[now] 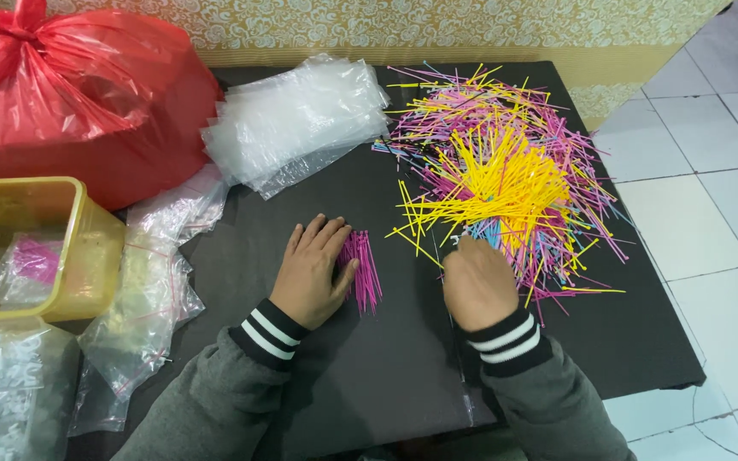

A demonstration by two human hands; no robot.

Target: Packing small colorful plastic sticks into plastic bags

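Black cloth covers the low table, and from where I stand it carries almost everything in sight. One big red plastic bag, knotted at the top, sits at the far left corner. Just beside it lies one loose stack of clear flat plastic bags. To the right spreads one wide heap of thin plastic sticks in yellow, pink, purple and blue, far too many to count. One yellow plastic tub stands at the left edge with a small clear bag of pink sticks inside, and more crumpled clear zip bags trail below it. Both forearms, in grey sleeves with striped black and white cuffs, come up from the bottom edge and angle toward the middle. The left hand lies palm down, fingers spread nearly flat, resting on one small bundle of pink sticks that pokes out along its right side. The right hand is curled, knuckles up, fingertips tucked into the near edge of the heap; I cannot tell what it pinches.
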